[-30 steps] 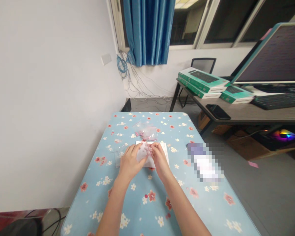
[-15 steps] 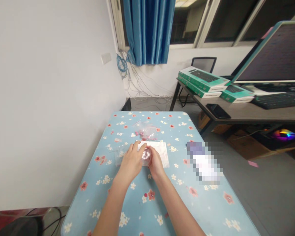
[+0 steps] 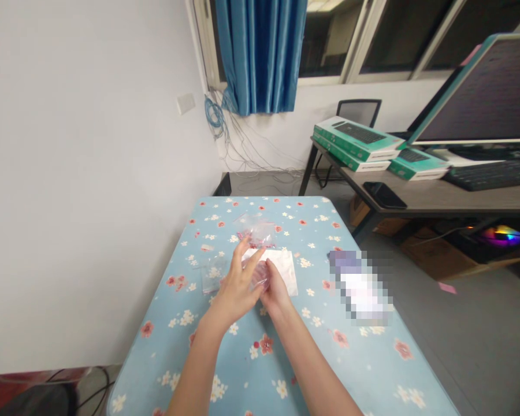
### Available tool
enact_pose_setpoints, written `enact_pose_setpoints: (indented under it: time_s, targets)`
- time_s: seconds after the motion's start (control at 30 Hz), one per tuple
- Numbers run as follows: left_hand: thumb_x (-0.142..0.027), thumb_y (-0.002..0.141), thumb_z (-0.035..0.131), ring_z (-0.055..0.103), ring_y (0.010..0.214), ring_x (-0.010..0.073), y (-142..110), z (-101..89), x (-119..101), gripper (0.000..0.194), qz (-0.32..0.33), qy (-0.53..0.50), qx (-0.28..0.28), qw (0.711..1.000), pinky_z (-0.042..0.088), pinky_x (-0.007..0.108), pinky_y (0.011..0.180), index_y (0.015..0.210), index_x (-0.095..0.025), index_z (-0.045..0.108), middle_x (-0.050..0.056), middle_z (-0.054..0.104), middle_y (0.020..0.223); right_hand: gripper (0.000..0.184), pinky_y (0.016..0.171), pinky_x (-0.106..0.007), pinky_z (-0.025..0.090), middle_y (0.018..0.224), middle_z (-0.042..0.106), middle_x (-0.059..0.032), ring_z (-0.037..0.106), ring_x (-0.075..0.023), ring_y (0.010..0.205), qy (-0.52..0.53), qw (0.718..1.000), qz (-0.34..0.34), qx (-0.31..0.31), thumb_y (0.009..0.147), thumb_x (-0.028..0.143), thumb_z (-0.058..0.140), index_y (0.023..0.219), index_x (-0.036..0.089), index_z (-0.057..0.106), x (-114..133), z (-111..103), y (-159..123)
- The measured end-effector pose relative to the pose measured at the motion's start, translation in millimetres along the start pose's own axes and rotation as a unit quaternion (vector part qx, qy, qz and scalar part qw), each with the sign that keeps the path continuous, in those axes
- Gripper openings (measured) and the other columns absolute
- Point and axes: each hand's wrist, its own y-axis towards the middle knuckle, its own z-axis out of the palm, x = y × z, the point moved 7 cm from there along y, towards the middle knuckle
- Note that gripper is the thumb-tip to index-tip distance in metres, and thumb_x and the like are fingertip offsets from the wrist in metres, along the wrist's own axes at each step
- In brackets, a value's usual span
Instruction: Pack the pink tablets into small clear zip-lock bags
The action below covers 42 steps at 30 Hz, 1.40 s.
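Observation:
A clear, shiny round plastic thing [image 3: 260, 274] with a pinkish tint is between my hands, above a white sheet [image 3: 289, 271]. My right hand [image 3: 276, 293] grips it from the right, thumb on top. Over its left side my left hand [image 3: 238, 284] has its fingers spread, the thumb close to the round thing. A flat clear plastic bag [image 3: 211, 274] lies to the left, partly under my left hand. Just beyond my fingers rests another clear bag [image 3: 262, 232] with small red pieces in it. My left hand hides part of the round thing.
The flowered blue tablecloth [image 3: 266, 370] covers the table. A pixelated, phone-shaped thing [image 3: 359, 289] lies at the right. On the desk beyond are green boxes [image 3: 355, 141], a black phone [image 3: 383, 195], a keyboard [image 3: 494, 174] and a monitor [image 3: 485, 92]. A wall [image 3: 91, 173] stands at the left.
My left hand's fingers have lifted and spread away from the round plastic thing. The round thing has tilted, while my right hand stays on it in nearly the same place.

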Motion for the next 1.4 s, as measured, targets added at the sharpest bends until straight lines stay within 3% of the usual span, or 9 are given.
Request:
enact_pose_setpoints:
  time_s: [0.2,0.4,0.6,0.73,0.87,1.03,1.2,1.27,1.4]
  targets:
    - [-0.018,0.074,0.064,0.036,0.133,0.0243,-4.7,-3.4,7.7,0.073,-0.022,-0.080,-0.023,0.996,0.040,0.043,0.105,0.137,-0.031,0.032,0.007,0.030,0.147,0.014,0.058,-0.025,0.054,0.064,0.065,0.0000,0.063,-0.0144,0.058,0.040,0.999,0.017,-0.025,0.076,0.032,0.064,0.070,0.020,0.059,2.4,-6.6,1.5]
    - [-0.018,0.081,0.056,0.057,0.110,0.0179,-7.2,-3.9,15.6,0.041,-0.078,-0.158,-0.043,0.983,0.054,0.031,0.083,0.120,-0.027,0.053,0.006,0.056,0.125,0.011,0.057,-0.021,0.053,0.063,0.065,0.0021,0.061,-0.0116,0.056,0.070,0.997,0.023,-0.004,0.077,0.028,0.062,0.071,0.020,0.059,9.7,-0.6,-4.3]
    - [-0.014,0.081,0.053,0.059,0.107,0.0188,-2.1,-10.2,2.1,0.034,-0.045,-0.154,-0.061,0.985,0.055,0.030,0.079,0.113,-0.024,0.060,0.007,0.062,0.115,0.010,0.061,-0.023,0.055,0.071,0.068,-0.0010,0.065,-0.0134,0.063,0.075,0.996,0.033,0.016,0.079,0.027,0.058,0.075,0.018,0.061,12.7,3.6,-6.3]
    - [-0.015,0.080,0.054,0.063,0.096,0.0172,-1.9,-17.6,3.7,0.031,-0.047,-0.204,-0.103,0.972,0.056,0.027,0.075,0.109,-0.022,0.063,0.008,0.061,0.113,0.014,0.042,-0.018,0.047,0.054,0.059,0.0030,0.056,-0.0095,0.045,0.118,0.992,0.049,0.013,0.079,0.020,0.058,0.066,0.018,0.053,10.2,-0.5,-2.8]
    - [-0.021,0.076,0.063,0.065,0.082,0.0146,-6.9,-23.8,24.2,0.029,-0.121,-0.322,-0.186,0.920,0.055,0.024,0.067,0.105,-0.021,0.065,0.008,0.061,0.109,0.030,0.026,-0.012,0.020,0.038,0.036,0.0111,0.028,-0.0030,0.026,0.121,0.990,0.069,0.013,0.083,0.024,0.056,0.059,0.020,0.039,12.3,-5.3,-5.0]
    - [-0.026,0.066,0.072,0.062,0.075,0.0119,-21.7,-25.4,64.0,0.034,-0.250,-0.422,-0.334,0.805,0.052,0.021,0.064,0.099,-0.018,0.066,0.005,0.065,0.097,0.032,0.029,-0.013,0.015,0.044,0.031,0.0114,0.022,-0.0023,0.029,0.134,0.985,0.086,0.066,0.092,0.022,0.038,0.061,0.020,0.035,24.6,8.2,-13.8]
    - [-0.022,0.068,0.066,0.057,0.068,0.0075,-47.3,9.9,81.2,0.035,-0.335,-0.421,-0.465,0.703,0.045,0.018,0.060,0.103,-0.019,0.063,0.003,0.063,0.098,0.035,0.029,-0.015,0.009,0.041,0.024,0.0131,0.012,-0.0031,0.029,0.096,0.990,-0.065,-0.080,0.093,0.031,0.035,0.060,0.021,0.030,37.3,2.8,-13.0]
    - [-0.022,0.070,0.063,0.057,0.073,0.0087,-55.4,31.0,77.8,0.033,-0.337,-0.409,-0.493,0.690,0.046,0.020,0.067,0.103,-0.018,0.062,0.004,0.062,0.100,0.036,0.030,-0.016,0.009,0.040,0.025,0.0132,0.013,-0.0033,0.029,0.075,0.981,-0.133,-0.122,0.092,0.033,0.038,0.060,0.021,0.030,41.3,1.8,-17.9]
    - [-0.026,0.076,0.058,0.058,0.076,0.0115,-59.5,60.2,69.4,0.027,-0.350,-0.370,-0.466,0.723,0.046,0.023,0.068,0.101,-0.017,0.061,0.005,0.063,0.097,0.038,0.031,-0.017,0.012,0.041,0.026,0.0130,0.015,-0.0031,0.031,0.015,0.975,-0.193,-0.105,0.087,0.038,0.047,0.058,0.021,0.030,50.3,8.3,-25.3]
